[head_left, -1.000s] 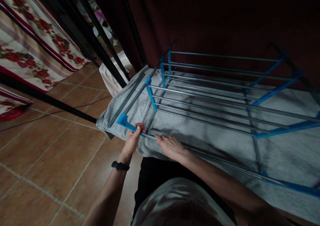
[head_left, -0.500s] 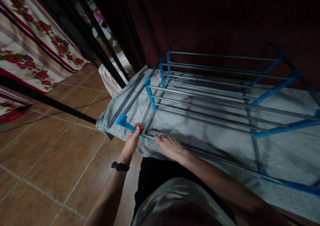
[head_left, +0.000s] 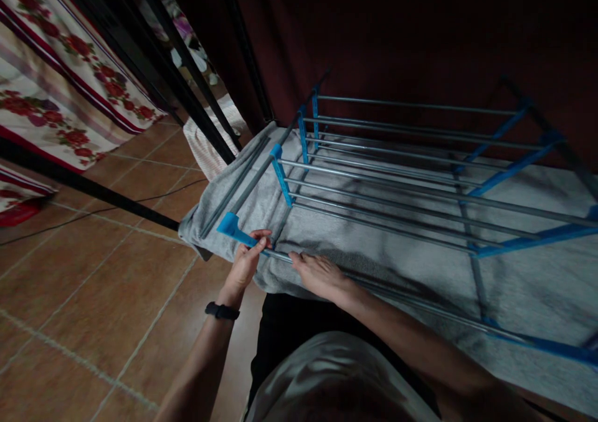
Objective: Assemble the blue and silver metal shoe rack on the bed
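Observation:
A rack of grey metal tubes (head_left: 374, 182) with blue plastic joints lies on a grey cloth (head_left: 336, 232). Along its near side runs a metal tube (head_left: 279, 255), ending at the left in a blue plastic bracket (head_left: 233, 227). My left hand (head_left: 248, 261), with a dark band on the wrist, is closed around the bracket where it meets the tube. A short way to the right, my right hand (head_left: 318, 273) grips the same tube from above. The underside of my right fingers is hidden.
A dark bar (head_left: 93, 188) slants across the left, above the brown tiled floor (head_left: 135, 297). Floral cloth (head_left: 56, 91) hangs at upper left. Behind the rack rises a dark red surface (head_left: 397, 42). A thin cable (head_left: 116, 210) crosses the floor.
My left hand and wrist have shifted very slightly on the bracket. Otherwise the rack and my right hand look the same.

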A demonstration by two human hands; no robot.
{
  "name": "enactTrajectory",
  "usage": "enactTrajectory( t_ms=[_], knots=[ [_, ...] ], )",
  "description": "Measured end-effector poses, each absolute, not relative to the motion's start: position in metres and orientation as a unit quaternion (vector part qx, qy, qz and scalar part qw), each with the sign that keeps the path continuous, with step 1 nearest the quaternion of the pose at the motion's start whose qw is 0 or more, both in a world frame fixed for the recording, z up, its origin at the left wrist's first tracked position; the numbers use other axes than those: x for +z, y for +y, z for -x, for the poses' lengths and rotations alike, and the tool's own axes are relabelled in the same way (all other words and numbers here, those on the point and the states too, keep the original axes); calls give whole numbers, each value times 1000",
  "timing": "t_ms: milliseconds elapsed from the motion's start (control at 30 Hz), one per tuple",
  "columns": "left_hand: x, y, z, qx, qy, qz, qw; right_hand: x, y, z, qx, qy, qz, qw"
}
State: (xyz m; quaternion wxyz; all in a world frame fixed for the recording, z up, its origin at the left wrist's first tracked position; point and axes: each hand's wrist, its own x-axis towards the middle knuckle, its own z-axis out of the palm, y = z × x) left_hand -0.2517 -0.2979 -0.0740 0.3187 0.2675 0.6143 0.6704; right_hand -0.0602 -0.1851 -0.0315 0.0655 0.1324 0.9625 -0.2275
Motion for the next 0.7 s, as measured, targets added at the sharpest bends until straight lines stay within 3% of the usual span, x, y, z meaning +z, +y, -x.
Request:
enactTrajectory(
  t_ms=[700],
  knots=[
    [-103,-329,260,592,697,-293,279,-32,-187,58,-192,968,-141,76]
  ],
)
